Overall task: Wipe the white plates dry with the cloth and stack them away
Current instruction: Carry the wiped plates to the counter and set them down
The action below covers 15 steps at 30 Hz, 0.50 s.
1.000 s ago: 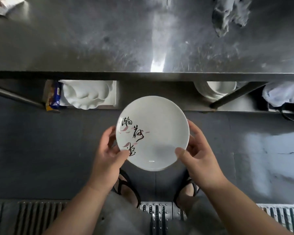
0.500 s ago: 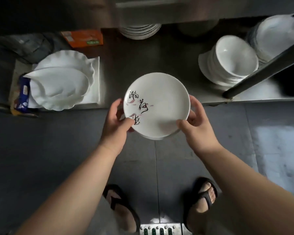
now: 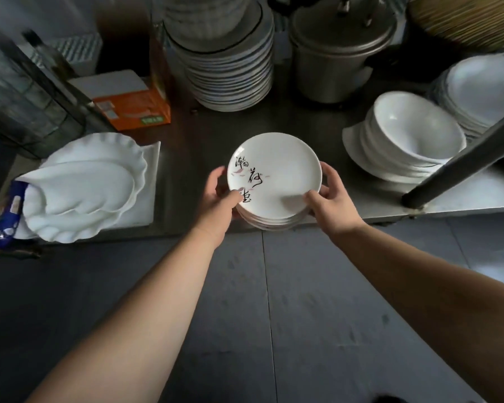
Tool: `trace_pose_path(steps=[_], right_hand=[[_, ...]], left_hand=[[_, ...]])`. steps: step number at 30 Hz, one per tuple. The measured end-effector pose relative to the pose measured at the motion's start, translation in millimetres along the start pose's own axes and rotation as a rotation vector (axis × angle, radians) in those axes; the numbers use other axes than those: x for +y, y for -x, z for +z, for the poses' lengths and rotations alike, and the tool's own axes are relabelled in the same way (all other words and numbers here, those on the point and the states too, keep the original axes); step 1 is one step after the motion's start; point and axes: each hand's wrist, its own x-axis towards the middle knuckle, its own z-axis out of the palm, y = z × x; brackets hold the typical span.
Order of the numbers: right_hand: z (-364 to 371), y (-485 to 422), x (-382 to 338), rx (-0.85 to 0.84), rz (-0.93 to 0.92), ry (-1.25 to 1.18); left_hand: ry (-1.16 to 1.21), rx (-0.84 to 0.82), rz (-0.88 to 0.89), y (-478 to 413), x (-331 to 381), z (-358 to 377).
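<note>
Steel lower shelf (image 3: pixel 297 123), crowded with crockery. At its near edge, stack of white plates (image 3: pixel 285 170), gripped at opposite rims by left hand (image 3: pixel 218 199) and right hand (image 3: pixel 332 205), thumbs on top. Judged rigid, glazed, slippery, breakable, weighty when stacked; fingers beneath advised.

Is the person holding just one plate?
No, the left hand and right hand grip a stack of plates, with several rims showing beneath the top one.

Forearms outstretched to frame centre; left grip (image 3: pixel 219 197) and right grip (image 3: pixel 331 199), thumbs on top, clasp the round white ceramic plates (image 3: pixel 282 167).
</note>
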Motion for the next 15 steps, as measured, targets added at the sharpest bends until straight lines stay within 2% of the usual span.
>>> trace_pose_path(steps=[15], right_hand=[[11, -105, 40, 0.023, -0.020, -0.021]], left_hand=[[0.016, 0.022, -0.016, -112, -28, 16]])
